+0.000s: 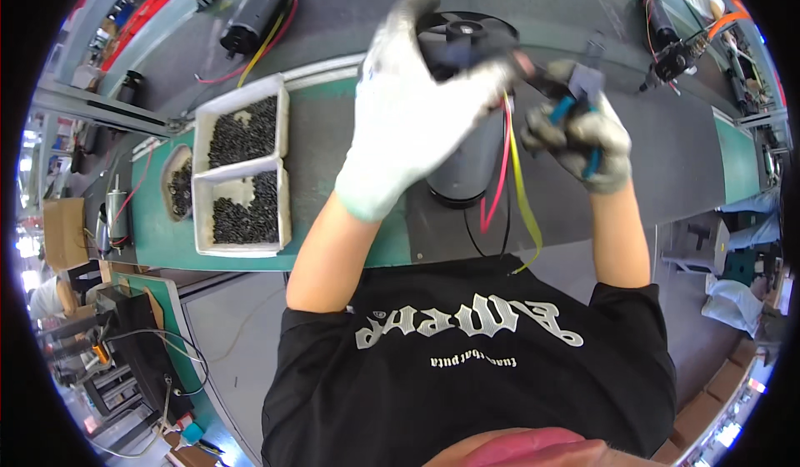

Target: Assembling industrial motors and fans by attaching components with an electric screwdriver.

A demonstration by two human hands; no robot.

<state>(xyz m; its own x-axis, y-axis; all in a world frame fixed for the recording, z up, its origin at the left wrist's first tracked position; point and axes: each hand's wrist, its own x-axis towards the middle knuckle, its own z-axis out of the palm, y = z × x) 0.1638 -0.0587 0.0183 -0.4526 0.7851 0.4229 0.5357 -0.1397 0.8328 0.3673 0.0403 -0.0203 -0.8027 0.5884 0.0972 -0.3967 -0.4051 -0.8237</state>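
We have the dark cylindrical motor (468, 163) on the surface (350, 246) between our gloved hands, with a black fan (468, 29) at its far end. A red lead (505, 154) and a yellow lead (521, 188) trail down the motor's right side. The fan looks fitted, so we judge the motor largely built; the leads appear loose, and we cannot tell what is finished at their upper ends.

Our left hand (408, 109) reaches over the motor's left side, thumb and fingers spread; we cannot tell whether they grip. Right of the motor, our right hand (593, 138) has its fingers clamped around blue-handled pliers (563, 109), whose tip is blurred.

Left of the motor sit two white bins (284, 167) of small black parts (242, 138); beyond it, to the left, lies another motor (257, 21).
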